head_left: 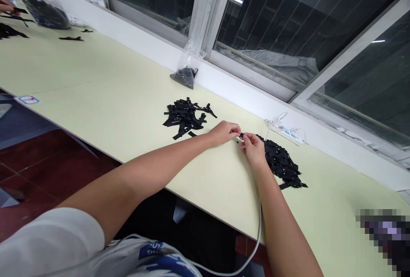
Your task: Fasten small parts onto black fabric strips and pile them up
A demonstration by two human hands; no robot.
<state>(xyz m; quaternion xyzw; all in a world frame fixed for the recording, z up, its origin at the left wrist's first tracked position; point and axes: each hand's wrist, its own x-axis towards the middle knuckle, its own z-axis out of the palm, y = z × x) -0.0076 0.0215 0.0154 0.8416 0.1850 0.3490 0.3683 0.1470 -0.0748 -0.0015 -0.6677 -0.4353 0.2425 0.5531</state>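
Between my two hands, above the pale table (221,170), is a small black piece (241,135). My left hand (226,132) pinches it from the left, and my right hand (254,147) has its thumb and fingertips on the right side of it. A tiny black dot-like part shows just below the fingertips. Left of my left hand lies a loose pile of short black strips (184,117). A denser pile of black strips with small shiny spots (282,161) lies beside and partly behind my right hand.
A clear bag with dark contents (185,76) stands by the wall. A white power strip (288,134) lies behind the right pile. Another person's hand (7,6), a large bag (45,12) and black strips are at far left. A white cable passes below my right arm.
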